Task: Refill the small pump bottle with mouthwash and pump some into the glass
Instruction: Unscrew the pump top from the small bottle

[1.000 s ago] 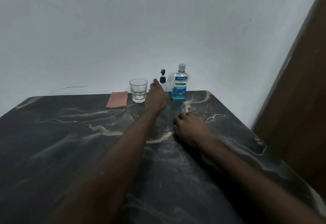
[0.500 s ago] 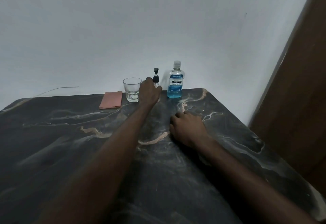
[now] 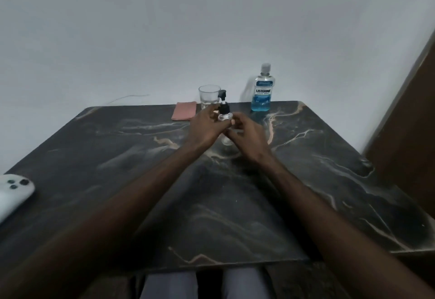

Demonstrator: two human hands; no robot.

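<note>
Head view: our left hand and right hand now grip the small pump bottle, pulled away from the glass; we can open it.

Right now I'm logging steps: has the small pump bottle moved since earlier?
Yes. The pump bottle came toward the person, away from the mouthwash bottle.

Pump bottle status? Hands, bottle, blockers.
Left hand and right hand both grip pump bottle, mid-table. Its pump head on. Mouthwash bottle capped, glass behind; nothing in the way.
</note>
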